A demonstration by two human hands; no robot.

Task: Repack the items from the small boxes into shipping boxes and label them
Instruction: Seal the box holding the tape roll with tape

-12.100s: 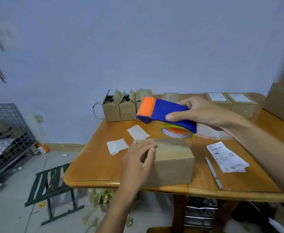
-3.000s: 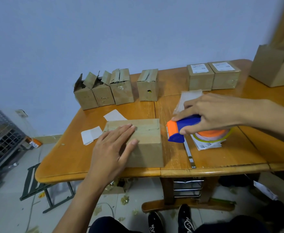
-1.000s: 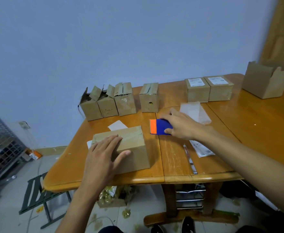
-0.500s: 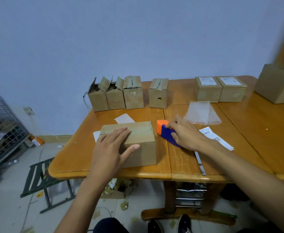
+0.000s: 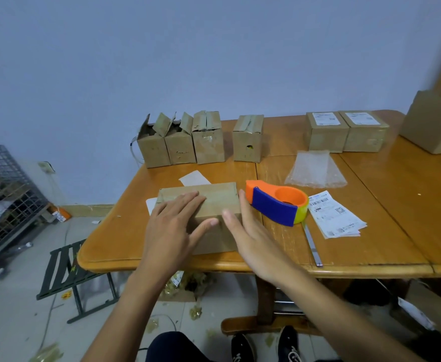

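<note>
Pale blue wall (image 5: 214, 48) behind a wooden table (image 5: 396, 218) — wire crate (image 5: 5, 192), green folding stool (image 5: 65, 270) on grey floor (image 5: 10, 322).

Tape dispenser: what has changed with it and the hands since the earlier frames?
The right hand let go of the tape dispenser: once held above the shipping box, it now lies on the table just right of it. That hand, fingers straight, is now at the box's right side. The left hand stays flat on the box top; the small boxes behind are unmoved.
</note>
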